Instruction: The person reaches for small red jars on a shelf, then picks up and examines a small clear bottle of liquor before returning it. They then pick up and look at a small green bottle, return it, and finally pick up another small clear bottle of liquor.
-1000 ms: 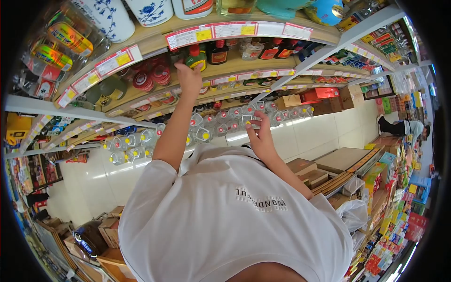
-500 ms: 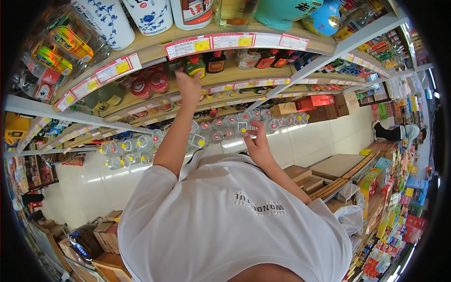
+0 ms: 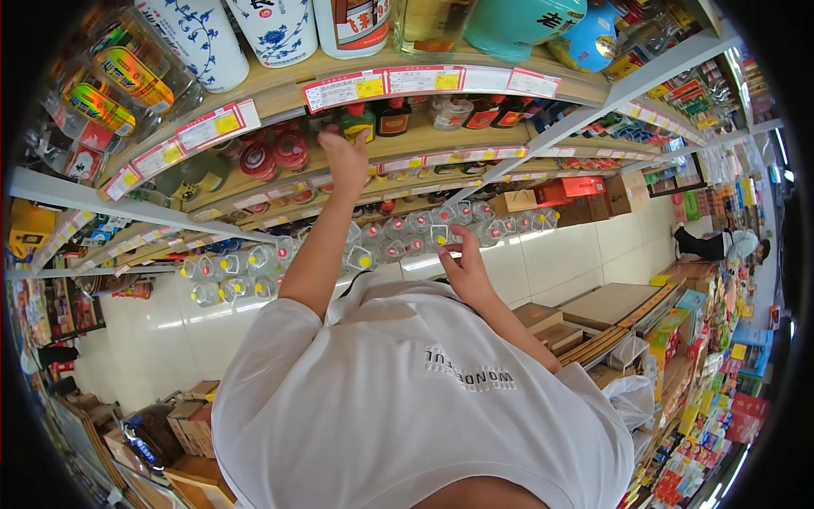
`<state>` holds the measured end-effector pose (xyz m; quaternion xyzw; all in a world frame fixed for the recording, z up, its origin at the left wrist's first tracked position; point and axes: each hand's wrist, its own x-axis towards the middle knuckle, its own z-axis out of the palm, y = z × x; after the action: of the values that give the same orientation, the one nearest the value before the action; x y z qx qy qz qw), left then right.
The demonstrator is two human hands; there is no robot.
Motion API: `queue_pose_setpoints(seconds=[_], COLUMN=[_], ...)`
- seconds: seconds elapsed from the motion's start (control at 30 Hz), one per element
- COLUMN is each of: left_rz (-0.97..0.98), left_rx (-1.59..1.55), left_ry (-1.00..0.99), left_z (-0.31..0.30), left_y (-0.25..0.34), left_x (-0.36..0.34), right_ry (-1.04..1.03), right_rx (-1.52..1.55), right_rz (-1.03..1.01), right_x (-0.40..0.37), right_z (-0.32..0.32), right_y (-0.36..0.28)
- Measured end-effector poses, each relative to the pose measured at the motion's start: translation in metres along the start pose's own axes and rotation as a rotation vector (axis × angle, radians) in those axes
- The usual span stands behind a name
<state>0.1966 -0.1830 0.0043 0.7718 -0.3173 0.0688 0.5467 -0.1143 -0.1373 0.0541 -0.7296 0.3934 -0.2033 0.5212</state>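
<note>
My left hand (image 3: 345, 161) is raised to the shelf at upper centre. Its fingers are apart, just in front of a small green bottle (image 3: 357, 124) with a red cap and yellow label. Whether the fingertips touch the bottle is unclear, and nothing is seen in the grip. Right of that bottle stands a dark bottle (image 3: 393, 118) with a red cap. Red-lidded jars (image 3: 259, 159) sit to the left on the same shelf. My right hand (image 3: 465, 265) hangs in front of my body, empty, thumb and fingers spread, over clear jugs (image 3: 441, 235) low down beyond it.
Large bottles, one white with blue flowers (image 3: 193, 42), line the shelf above, behind a strip of price tags (image 3: 386, 82). Cardboard boxes (image 3: 536, 317) are at the right, and more boxes (image 3: 193, 428) at lower left. A person (image 3: 721, 244) is in the aisle at far right.
The view has shifted slightly, moving the shelf items a little to the right and down. My left hand stays by the green bottle. The fingers of my right hand have dropped slightly.
</note>
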Motion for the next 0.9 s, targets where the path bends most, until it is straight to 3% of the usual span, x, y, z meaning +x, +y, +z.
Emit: queue_pose_setpoints(seconds=[0.5, 0.7, 0.9], left_rz=[0.022, -0.059, 0.006], left_rx=[0.002, -0.037, 0.034], left_ry=[-0.02, -0.072, -0.055], left_z=[-0.0002, -0.0063, -0.0065], left_y=[-0.0027, 0.0021, -0.0051], left_x=[-0.0007, 0.0002, 0.0016], right_ry=[-0.008, -0.008, -0.01], right_rx=[-0.016, -0.01, -0.01], right_rz=[-0.011, 0.011, 0.011], right_x=[-0.0009, -0.0019, -0.0039], right_z=[0.0, 0.0028, 0.0069], right_y=[0.0039, 0.0018, 0.0065])
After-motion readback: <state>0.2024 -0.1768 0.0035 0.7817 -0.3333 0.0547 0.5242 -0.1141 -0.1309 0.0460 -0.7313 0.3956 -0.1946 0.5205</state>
